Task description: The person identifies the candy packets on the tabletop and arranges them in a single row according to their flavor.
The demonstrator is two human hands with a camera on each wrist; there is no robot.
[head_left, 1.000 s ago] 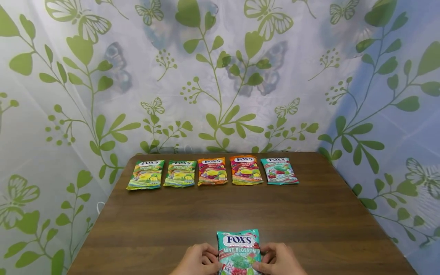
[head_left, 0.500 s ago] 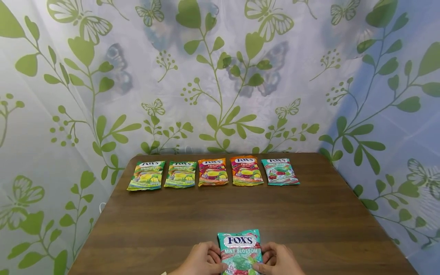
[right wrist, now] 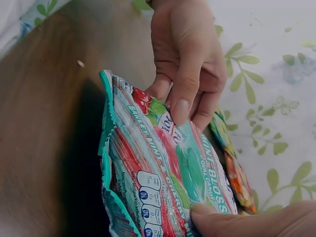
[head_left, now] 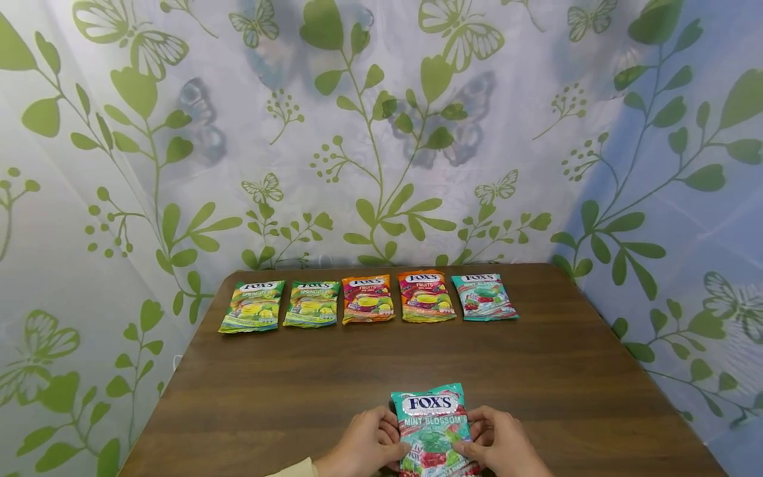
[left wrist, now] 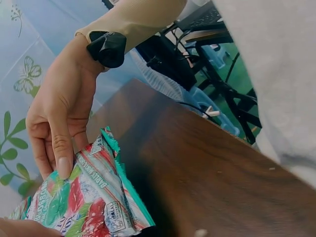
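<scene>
A green packet of Mint Blossom candy (head_left: 434,424) is held between both hands at the near side of the table. My left hand (head_left: 366,442) grips its left edge, thumb on the printed front and fingers curled behind. On the opposite edge, my right hand (head_left: 505,442) pinches the packet the same way. The left wrist view shows the packet (left wrist: 96,190) tilted above the wood, with the right hand (left wrist: 61,113) on its far side. In the right wrist view, the left hand (right wrist: 190,59) holds the far edge.
Along the table's (head_left: 369,361) back edge lie two green-yellow Springtea packets (head_left: 253,308), two orange-purple Fruits packets (head_left: 367,301) and another Mint Blossom packet (head_left: 485,298). A leaf-and-butterfly curtain (head_left: 238,146) hangs behind. Cables and a black stand (left wrist: 207,74) show beyond the table.
Both hands have shifted slightly to the right and farther from me with the packet, which leans a little more now. The back row has stayed in place.
</scene>
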